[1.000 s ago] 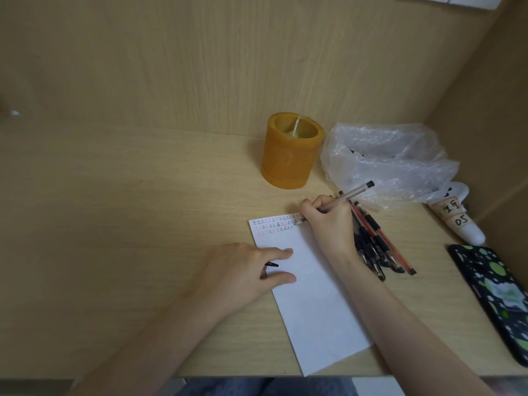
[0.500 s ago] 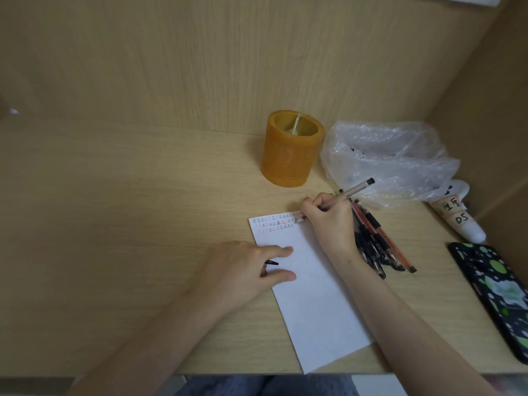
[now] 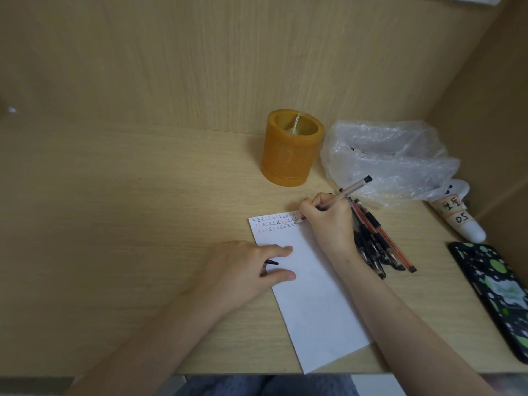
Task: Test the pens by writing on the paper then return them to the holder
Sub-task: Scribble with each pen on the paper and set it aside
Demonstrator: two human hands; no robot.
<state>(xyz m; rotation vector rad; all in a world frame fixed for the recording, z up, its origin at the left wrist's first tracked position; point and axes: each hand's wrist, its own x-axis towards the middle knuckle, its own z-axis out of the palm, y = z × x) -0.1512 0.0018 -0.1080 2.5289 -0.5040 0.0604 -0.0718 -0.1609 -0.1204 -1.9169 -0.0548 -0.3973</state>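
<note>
A white sheet of paper lies on the wooden desk, with rows of small black and red characters along its top edge. My right hand grips a clear pen whose tip touches the paper near the top right corner. My left hand rests on the paper's left edge and holds a small black pen cap between its fingers. A bundle of black and red pens lies right of my right hand. The orange cylindrical holder stands behind the paper with one pen inside.
A crumpled clear plastic bag sits right of the holder. A white tube with handwritten labels and a black phone with green spots lie at the right. Wooden walls close the desk at the back and right.
The pen tip has shifted slightly along the written rows at the top of the paper. My left hand has stayed in place.
</note>
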